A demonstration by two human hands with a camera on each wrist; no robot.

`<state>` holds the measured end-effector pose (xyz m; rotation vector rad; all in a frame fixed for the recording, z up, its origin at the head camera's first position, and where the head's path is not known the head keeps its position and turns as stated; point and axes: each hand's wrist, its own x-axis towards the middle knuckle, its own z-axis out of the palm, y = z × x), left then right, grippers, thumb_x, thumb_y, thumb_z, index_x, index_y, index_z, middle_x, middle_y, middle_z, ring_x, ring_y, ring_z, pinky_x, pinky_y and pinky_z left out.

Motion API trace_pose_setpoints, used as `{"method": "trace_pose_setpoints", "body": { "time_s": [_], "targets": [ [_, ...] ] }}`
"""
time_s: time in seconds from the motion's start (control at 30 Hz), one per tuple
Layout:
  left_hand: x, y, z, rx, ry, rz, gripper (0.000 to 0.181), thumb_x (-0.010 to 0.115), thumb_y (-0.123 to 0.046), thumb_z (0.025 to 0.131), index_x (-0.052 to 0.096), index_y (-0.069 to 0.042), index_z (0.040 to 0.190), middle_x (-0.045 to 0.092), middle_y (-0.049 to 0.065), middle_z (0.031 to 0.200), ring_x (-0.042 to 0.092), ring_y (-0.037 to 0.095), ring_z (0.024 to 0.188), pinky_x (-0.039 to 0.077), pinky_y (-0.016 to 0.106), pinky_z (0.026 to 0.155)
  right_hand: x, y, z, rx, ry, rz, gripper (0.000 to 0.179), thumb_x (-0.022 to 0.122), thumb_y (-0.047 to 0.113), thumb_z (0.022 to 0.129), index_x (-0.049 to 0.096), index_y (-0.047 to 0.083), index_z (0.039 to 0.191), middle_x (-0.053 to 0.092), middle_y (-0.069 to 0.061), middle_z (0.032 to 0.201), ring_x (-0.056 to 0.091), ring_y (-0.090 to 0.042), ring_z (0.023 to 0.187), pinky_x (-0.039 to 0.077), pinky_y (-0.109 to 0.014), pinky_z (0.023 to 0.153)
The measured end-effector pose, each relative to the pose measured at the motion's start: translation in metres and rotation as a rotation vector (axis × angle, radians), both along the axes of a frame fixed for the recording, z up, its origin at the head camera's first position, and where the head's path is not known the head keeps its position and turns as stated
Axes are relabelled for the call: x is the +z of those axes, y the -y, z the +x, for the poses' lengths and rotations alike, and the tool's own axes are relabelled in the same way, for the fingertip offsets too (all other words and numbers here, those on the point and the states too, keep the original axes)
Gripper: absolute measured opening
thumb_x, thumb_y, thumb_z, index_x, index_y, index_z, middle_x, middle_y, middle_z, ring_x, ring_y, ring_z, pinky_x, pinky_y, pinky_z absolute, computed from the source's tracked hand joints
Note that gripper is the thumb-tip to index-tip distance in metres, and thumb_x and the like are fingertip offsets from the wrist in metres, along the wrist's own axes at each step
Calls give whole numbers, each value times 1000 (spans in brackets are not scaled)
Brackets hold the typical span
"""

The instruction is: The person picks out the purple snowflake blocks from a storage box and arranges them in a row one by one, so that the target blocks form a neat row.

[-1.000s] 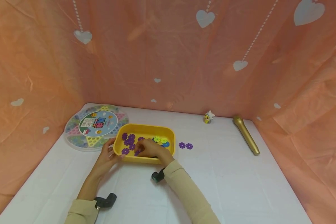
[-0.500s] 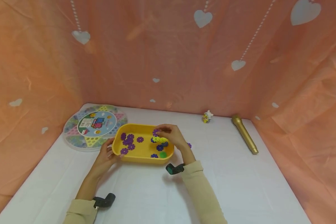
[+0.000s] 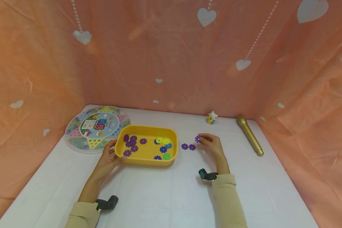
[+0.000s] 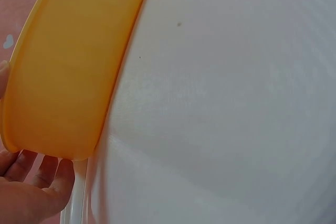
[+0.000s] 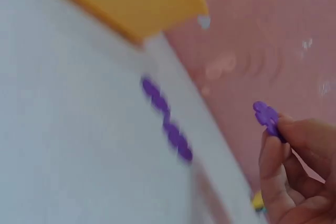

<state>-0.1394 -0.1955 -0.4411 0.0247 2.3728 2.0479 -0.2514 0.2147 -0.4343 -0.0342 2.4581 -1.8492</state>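
Observation:
My left hand (image 3: 106, 162) grips the left end of a yellow plastic tray (image 3: 145, 162), its thumb at the front corner and its fingers against the end wall (image 4: 47, 158). Purple snowflake discs (image 3: 134, 148) lie inside on the left. Blue discs (image 3: 163, 149), yellow discs (image 3: 159, 140) and a green disc (image 3: 166, 156) are on the right. Between thumb and fingers, my right hand (image 3: 214, 148) pinches a purple snowflake disc (image 5: 266, 116) above the table. Just left of it, two purple discs (image 3: 188, 147) lie side by side on the white cloth.
A round Chinese checkers set (image 3: 100, 126) lies behind the tray on the left. Toward the back right are a small white-and-yellow figurine (image 3: 212, 117) and a gold microphone (image 3: 250, 136). Pink cloth (image 3: 171, 63) with hearts hangs around the table's far sides.
My right hand has lifted a purple disc out of the tray and carried it rightward, past the tray's right edge and beyond the two purple discs. My left hand has stayed on the tray.

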Motion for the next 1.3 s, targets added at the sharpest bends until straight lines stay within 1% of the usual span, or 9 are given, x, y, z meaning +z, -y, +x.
{"method": "trace_pose_setpoints", "body": {
  "time_s": [0.17, 0.27, 0.4, 0.57, 0.67, 0.77, 1.1, 1.2, 1.3],
  "targets": [
    [-1, 0, 0, -3, -4, 26, 79, 61, 0, 86, 11, -5, 145, 12, 22, 146, 26, 43, 129, 39, 3, 81, -14, -15, 5, -42, 43, 108, 24, 58, 6, 90, 64, -1, 112, 63, -17, 109, 61, -13, 88, 53, -22, 75],
    [-1, 0, 0, -4, 0, 35, 79, 61, 1, 86, 10, -5, 146, 11, 22, 147, 25, 43, 129, 39, 3, 80, -22, -18, 6, -37, -4, 211, 22, 60, 6, 89, 66, -1, 109, 66, -16, 105, 59, -13, 86, 50, -20, 71],
    [1, 0, 0, -9, -1, 31, 79, 61, -1, 86, 10, -6, 146, 11, 22, 147, 25, 43, 130, 38, 3, 81, -27, -17, 8, -8, -70, 294, 23, 64, 6, 85, 68, 0, 107, 66, -15, 99, 57, -17, 84, 47, -23, 71],
    [1, 0, 1, -11, -5, 31, 79, 62, -2, 86, 10, -6, 146, 11, 22, 147, 26, 42, 129, 39, 4, 81, -26, -14, 11, 35, -76, 377, 32, 72, 7, 79, 67, 3, 110, 62, -13, 102, 51, -21, 84, 43, -28, 72],
    [0, 0, 1, -10, -7, 31, 79, 62, -1, 86, 10, -6, 146, 11, 22, 146, 25, 43, 129, 38, 3, 81, -26, -13, 13, 49, -67, 393, 32, 73, 7, 78, 67, 3, 110, 59, -13, 102, 49, -21, 83, 42, -29, 71],
    [-1, 0, 1, -8, -8, 28, 78, 61, -1, 86, 10, -5, 146, 11, 22, 147, 25, 42, 129, 38, 3, 81, -26, -12, 12, 57, -80, 401, 30, 71, 6, 80, 67, 3, 109, 60, -13, 102, 49, -21, 83, 42, -29, 71],
    [-1, 2, 0, -10, -12, 17, 78, 61, -2, 87, 10, -6, 146, 11, 22, 147, 26, 42, 129, 37, 3, 82, -26, -10, 11, 60, -108, 417, 29, 71, 8, 81, 67, 3, 109, 61, -14, 105, 49, -23, 88, 42, -33, 76],
    [-2, 2, -1, -9, -23, 12, 78, 61, -1, 86, 11, -4, 146, 12, 23, 147, 27, 42, 128, 37, 2, 82, -27, -9, 9, 52, -143, 427, 31, 70, 10, 81, 66, 3, 111, 60, -14, 104, 50, -23, 89, 43, -34, 77],
    [-3, 1, 0, -6, -26, 12, 77, 61, 0, 86, 11, -4, 145, 13, 23, 147, 28, 42, 127, 37, 2, 81, -23, -3, 8, 34, -200, 404, 32, 69, 12, 83, 64, 2, 113, 60, -16, 103, 52, -24, 88, 44, -32, 76]
  ]
}}
